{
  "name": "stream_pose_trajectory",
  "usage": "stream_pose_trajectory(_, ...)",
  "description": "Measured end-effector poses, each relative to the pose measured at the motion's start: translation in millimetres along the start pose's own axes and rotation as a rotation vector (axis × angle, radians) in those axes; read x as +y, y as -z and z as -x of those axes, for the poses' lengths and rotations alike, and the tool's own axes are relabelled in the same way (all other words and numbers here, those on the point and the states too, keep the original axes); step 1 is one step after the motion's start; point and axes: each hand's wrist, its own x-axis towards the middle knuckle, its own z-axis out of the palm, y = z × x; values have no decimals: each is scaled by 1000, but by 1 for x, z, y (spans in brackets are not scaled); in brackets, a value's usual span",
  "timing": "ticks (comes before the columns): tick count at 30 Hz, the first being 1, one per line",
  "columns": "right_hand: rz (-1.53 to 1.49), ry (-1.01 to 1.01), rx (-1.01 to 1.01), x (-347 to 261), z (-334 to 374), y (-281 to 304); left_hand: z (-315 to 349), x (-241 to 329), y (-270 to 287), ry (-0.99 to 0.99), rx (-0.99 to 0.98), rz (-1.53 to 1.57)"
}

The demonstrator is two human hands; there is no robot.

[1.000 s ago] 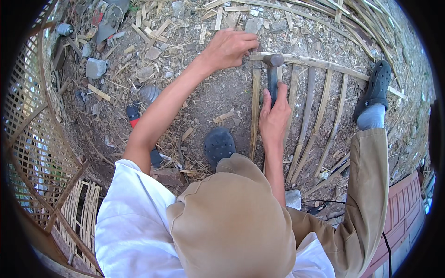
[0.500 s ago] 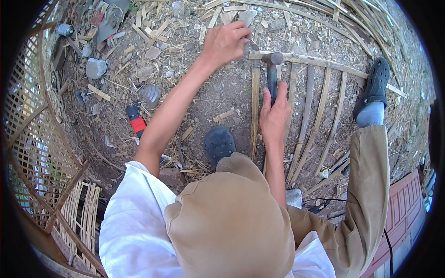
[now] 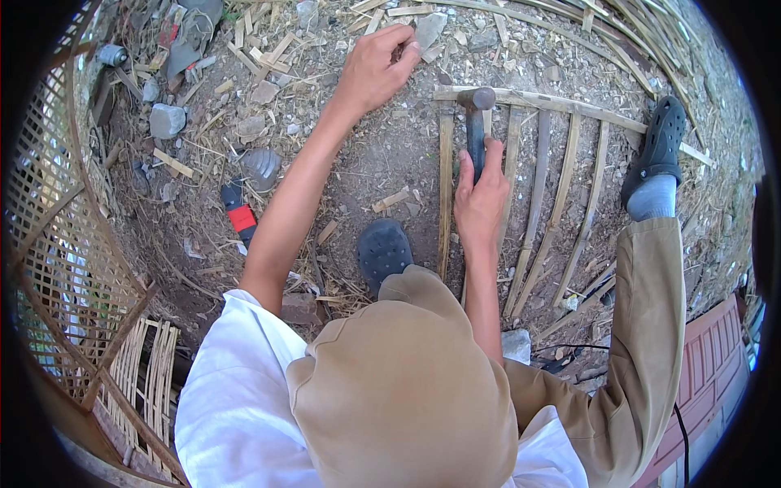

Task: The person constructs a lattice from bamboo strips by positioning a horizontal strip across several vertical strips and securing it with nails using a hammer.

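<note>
My right hand (image 3: 482,195) grips a hammer (image 3: 477,122) with a dark handle. The hammer's rounded metal head rests at or just over a long wooden crosspiece (image 3: 553,101), near that strip's left end. Beneath the crosspiece, several narrow wooden slats (image 3: 557,215) run toward me, side by side with gaps between them. Away from the frame, up and to the left, my left hand (image 3: 374,71) is closed with its fingers curled. A grey flat stone (image 3: 429,31) lies just beyond its fingertips. Whatever the left fingers may hold is hidden.
My clog-covered feet stand at the left clog (image 3: 385,250) and the right clog (image 3: 663,140), either side of the slats. A black and red tool-like object (image 3: 238,213) lies left of me. Bamboo strips (image 3: 634,41) are piled far right. A lattice panel (image 3: 61,220) stands left.
My left hand has moved left and slightly away from me, off the end of the crosspiece. The right hand and hammer have barely shifted.
</note>
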Motion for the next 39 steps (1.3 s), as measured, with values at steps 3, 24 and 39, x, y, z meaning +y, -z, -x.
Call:
stream_pose_trajectory(3, 12, 33, 16, 4, 0, -1, 1, 2, 3, 23, -14, -47)
stream_pose_trajectory(24, -1, 17, 0, 5, 0, 0, 29, 13, 11, 44, 67, -3)
stream_pose_trajectory(39, -26, 34, 11, 10, -1, -1, 38, 24, -10, 157, 86, 147)
